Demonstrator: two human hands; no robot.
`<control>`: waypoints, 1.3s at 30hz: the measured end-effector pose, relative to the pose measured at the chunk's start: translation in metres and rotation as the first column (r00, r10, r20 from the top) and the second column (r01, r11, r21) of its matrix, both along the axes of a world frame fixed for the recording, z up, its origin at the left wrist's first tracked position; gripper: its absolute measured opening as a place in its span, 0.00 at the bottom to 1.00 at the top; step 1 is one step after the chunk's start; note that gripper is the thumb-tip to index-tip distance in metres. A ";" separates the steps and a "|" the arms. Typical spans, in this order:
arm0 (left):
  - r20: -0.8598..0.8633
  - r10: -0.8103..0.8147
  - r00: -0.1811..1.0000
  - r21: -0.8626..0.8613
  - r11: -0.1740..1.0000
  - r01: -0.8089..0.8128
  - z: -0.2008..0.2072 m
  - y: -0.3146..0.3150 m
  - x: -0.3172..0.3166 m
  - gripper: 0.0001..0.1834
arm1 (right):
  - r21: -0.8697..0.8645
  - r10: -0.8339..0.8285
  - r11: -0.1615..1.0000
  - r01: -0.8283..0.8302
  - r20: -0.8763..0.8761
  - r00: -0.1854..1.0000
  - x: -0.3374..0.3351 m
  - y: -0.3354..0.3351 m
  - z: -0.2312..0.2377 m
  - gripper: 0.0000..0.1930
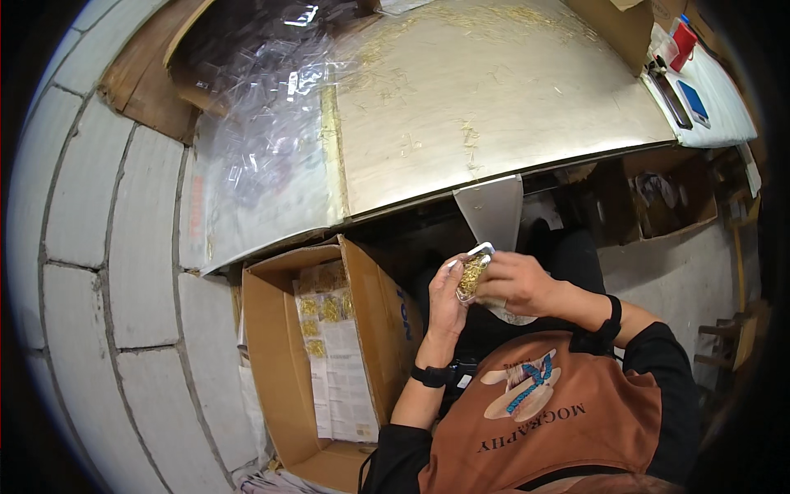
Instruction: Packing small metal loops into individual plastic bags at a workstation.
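Note:
Between my two hands, in front of my body and below the table's edge, is a small clear plastic box (471,277) filled with thin gold-coloured metal pieces. My left hand (445,306) is closed round its left side, thumb near the top. The fingers of my right hand (524,286) are curled against its right side and partly hide it. The exact kind of the gold pieces is too small to tell. A pale edge, perhaps of the lid, shows at the box's upper end.
Gold pieces (469,140) lie scattered over the metal tabletop (411,160). Many clear plastic boxes (276,107) are heaped at its left. An open cardboard box (267,354) below holds filled boxes and printed sheets. A blue device (693,102) and red bottle (683,45) stand far right.

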State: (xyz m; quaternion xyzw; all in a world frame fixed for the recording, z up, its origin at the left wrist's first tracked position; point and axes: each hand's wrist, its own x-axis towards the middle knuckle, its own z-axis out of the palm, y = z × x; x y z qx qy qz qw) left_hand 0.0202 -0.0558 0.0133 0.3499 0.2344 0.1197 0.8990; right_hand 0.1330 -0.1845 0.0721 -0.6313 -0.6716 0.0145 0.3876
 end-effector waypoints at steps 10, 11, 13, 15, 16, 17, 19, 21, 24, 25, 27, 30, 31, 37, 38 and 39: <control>-0.022 -0.043 0.999 -0.038 0.998 0.042 0.021 -0.001 -0.002 0.19 | -0.135 -0.421 0.903 0.407 -0.103 0.901 0.011 0.004 0.011 0.18; -0.040 -0.034 0.999 -0.036 0.999 0.033 0.021 -0.002 -0.001 0.19 | -0.135 -0.422 0.903 0.407 -0.105 0.901 0.011 0.005 0.002 0.18; -0.051 -0.033 0.998 -0.033 0.999 0.031 0.019 -0.001 0.004 0.20 | -0.166 -0.290 0.944 0.285 -0.012 0.957 0.009 0.007 -0.012 0.20; -0.030 -0.002 1.000 -0.014 1.000 0.002 0.009 0.000 0.004 0.19 | -0.274 -0.241 0.928 0.252 0.074 0.968 0.000 0.007 -0.004 0.28; -0.026 0.000 1.000 -0.012 1.000 0.000 0.002 0.001 0.004 0.19 | -0.299 -0.194 0.925 0.236 0.163 0.967 -0.002 0.008 -0.001 0.31; -0.014 0.016 1.000 -0.022 1.000 -0.017 -0.003 0.004 0.009 0.18 | -0.324 -0.152 0.917 0.231 0.253 0.955 -0.001 0.009 0.000 0.35; 0.013 0.021 1.000 -0.028 0.999 -0.021 -0.007 0.004 0.009 0.16 | -0.317 -0.164 0.916 0.247 0.268 0.950 0.001 0.008 -0.002 0.26; -0.158 0.096 0.983 -0.082 0.991 -0.110 0.004 0.002 0.009 0.14 | -0.274 -0.058 0.959 0.065 0.033 0.998 0.012 0.007 -0.011 0.26; -0.184 0.020 0.983 0.016 1.000 -0.018 -0.003 0.019 -0.010 0.13 | -0.135 -0.256 0.958 0.253 -0.004 0.967 0.046 0.017 0.002 0.23; -0.169 0.010 0.986 0.021 1.000 -0.006 -0.014 0.021 -0.017 0.13 | -0.087 -0.382 0.922 0.376 -0.060 0.922 0.062 0.022 0.007 0.22; -0.177 -0.003 0.984 0.015 1.000 0.006 -0.045 0.028 -0.029 0.13 | -0.141 -0.573 0.813 0.565 -0.021 0.819 0.098 0.038 0.010 0.22; -0.275 -0.024 0.961 -0.007 1.000 0.023 -0.081 0.025 -0.031 0.14 | -0.246 -0.597 0.787 0.565 -0.076 0.799 0.140 0.074 0.014 0.24; -0.302 -0.080 0.950 -0.027 0.997 0.076 -0.088 0.023 -0.028 0.15 | -0.276 -0.581 0.799 0.534 -0.124 0.805 0.150 0.082 0.008 0.24; -0.218 -0.228 0.949 -0.144 0.969 0.200 -0.113 -0.005 0.019 0.22 | -0.238 -0.326 0.907 0.348 0.125 0.937 0.143 0.097 -0.017 0.21; -0.188 -0.218 0.958 -0.164 0.968 0.189 -0.117 -0.005 0.026 0.24 | -0.176 -0.315 0.927 0.331 0.112 0.942 0.130 0.088 -0.019 0.19; -0.192 -0.215 0.957 -0.177 0.967 0.182 -0.117 -0.006 0.033 0.24 | -0.190 -0.309 0.927 0.324 0.109 0.945 0.118 0.076 -0.018 0.19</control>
